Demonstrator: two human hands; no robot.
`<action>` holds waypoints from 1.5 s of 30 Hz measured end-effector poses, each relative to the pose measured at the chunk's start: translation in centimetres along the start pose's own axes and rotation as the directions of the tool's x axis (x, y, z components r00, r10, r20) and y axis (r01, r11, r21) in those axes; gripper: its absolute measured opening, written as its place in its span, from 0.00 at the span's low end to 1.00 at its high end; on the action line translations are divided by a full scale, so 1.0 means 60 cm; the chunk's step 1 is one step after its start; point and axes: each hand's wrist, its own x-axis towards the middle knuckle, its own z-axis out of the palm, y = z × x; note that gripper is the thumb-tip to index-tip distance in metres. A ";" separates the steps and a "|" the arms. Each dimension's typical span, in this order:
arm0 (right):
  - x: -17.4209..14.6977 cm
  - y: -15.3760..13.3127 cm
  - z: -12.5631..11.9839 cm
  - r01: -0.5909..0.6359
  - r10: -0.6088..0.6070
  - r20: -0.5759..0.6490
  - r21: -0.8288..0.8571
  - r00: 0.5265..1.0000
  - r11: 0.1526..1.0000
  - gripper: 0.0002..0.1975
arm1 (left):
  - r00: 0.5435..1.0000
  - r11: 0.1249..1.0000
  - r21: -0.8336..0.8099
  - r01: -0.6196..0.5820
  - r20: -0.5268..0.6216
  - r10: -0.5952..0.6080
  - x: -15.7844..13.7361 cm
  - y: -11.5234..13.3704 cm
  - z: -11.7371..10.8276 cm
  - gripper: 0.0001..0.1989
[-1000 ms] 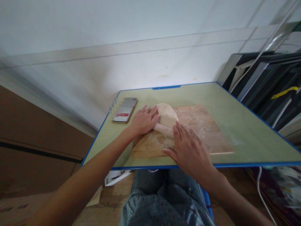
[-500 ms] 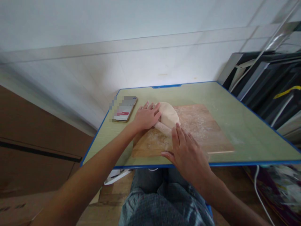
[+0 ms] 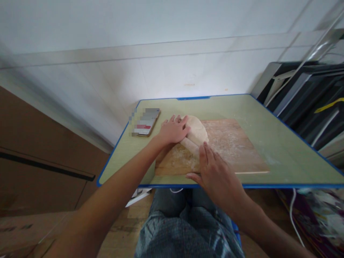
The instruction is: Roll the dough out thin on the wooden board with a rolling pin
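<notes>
In the head view, I see that the two hands are apart from each other, one at each end of a pale rolling pin (image 3: 191, 145), which lies between them. Its long axis runs slanting, from the left hand (image 3: 174, 129), farther from the body, to the right hand (image 3: 217, 168), nearer to the body. The flattened dough (image 3: 196, 127) lies just beyond the pin, ahead of the gap between the hands; the left hand is the nearer one, its fingers overlapping the dough's left edge. The left hand lies palm down, fingers spread forward; the right hand has straight fingers pointing forward and its thumb stretched inward. Neither seems wrapped round the pin, but I cannot tell how the hidden palms press it. Under the hands is a floury wooden board (image 3: 236, 147), and beyond the left wrist lies a phone (image 3: 147, 122).
</notes>
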 end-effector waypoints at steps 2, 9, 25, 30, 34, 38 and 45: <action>0.003 0.013 -0.001 -0.009 0.009 0.016 0.006 1.000 1.000 0.39 | 0.999 1.000 -0.006 0.014 0.038 -0.014 0.012 0.011 -0.002 0.30; -0.011 -0.004 -0.001 0.009 -0.008 0.001 -0.077 1.000 0.997 0.41 | 0.999 0.999 0.033 -0.033 -0.034 0.034 -0.012 0.012 0.004 0.29; -0.022 -0.032 -0.003 -0.034 0.032 -0.029 -0.070 0.999 0.997 0.38 | 0.993 1.000 0.016 -0.021 -0.114 0.023 -0.032 0.007 0.017 0.27; -0.018 -0.010 -0.014 0.015 -0.014 -0.062 0.021 0.998 1.000 0.25 | 0.990 0.999 -0.034 0.004 -0.143 -0.009 -0.028 0.007 0.012 0.25; -0.010 0.006 -0.026 -0.003 0.005 -0.026 0.052 1.000 0.999 0.21 | 1.000 0.993 -0.118 0.025 0.015 -0.023 -0.008 -0.011 -0.004 0.27; -0.005 0.016 -0.021 -0.012 0.012 -0.056 -0.008 0.998 1.000 0.18 | 0.992 0.968 -0.249 0.032 0.126 0.000 0.029 -0.031 -0.016 0.28; -0.004 0.045 -0.013 0.078 -0.080 -0.092 -0.027 0.993 0.997 0.15 | 0.976 0.745 -0.661 0.095 -0.086 -0.201 0.089 -0.033 0.007 0.22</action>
